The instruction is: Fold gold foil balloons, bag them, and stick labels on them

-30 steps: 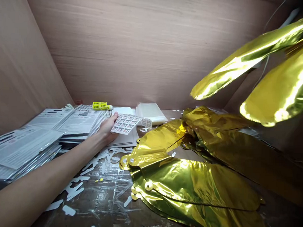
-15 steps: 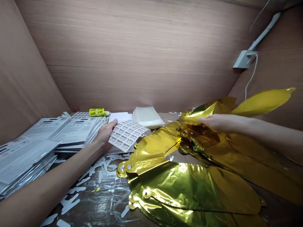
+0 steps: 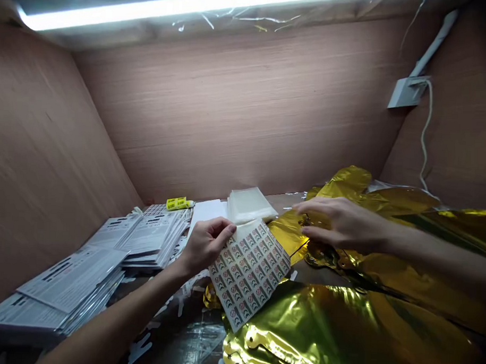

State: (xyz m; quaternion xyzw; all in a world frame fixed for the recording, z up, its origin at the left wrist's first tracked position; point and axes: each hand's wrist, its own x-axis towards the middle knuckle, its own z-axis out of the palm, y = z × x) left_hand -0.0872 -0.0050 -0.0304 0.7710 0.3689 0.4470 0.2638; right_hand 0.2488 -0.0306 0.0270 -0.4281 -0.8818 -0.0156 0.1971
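Note:
My left hand [image 3: 209, 243] pinches the upper left corner of a sticker sheet [image 3: 250, 272] printed with rows of small CE marks and red symbols. The sheet hangs tilted over the near gold foil. My right hand [image 3: 341, 225] hovers at or just over the far foil, thumb and fingers apart; whether the fingertips touch it I cannot tell. Flat, shiny gold foil pieces [image 3: 326, 323], which look like uninflated foil balloons with rounded, holed tabs, spread across the middle and right of the table.
Stacks of printed packets [image 3: 72, 277] stand at left. Behind them lies a yellow labelled roll [image 3: 178, 203]. A pile of clear bags [image 3: 252, 203] is at the back beside white paper [image 3: 208, 210]. White paper scraps [image 3: 139, 348] litter the table [image 3: 193, 334]. A cable box [image 3: 407, 92] hangs on the wall.
My left hand has brought the sticker sheet rightward and nearer, over the foil. My right hand has let go of the foil, its fingers now spread. The raised foil piece has dropped. The view has tilted up.

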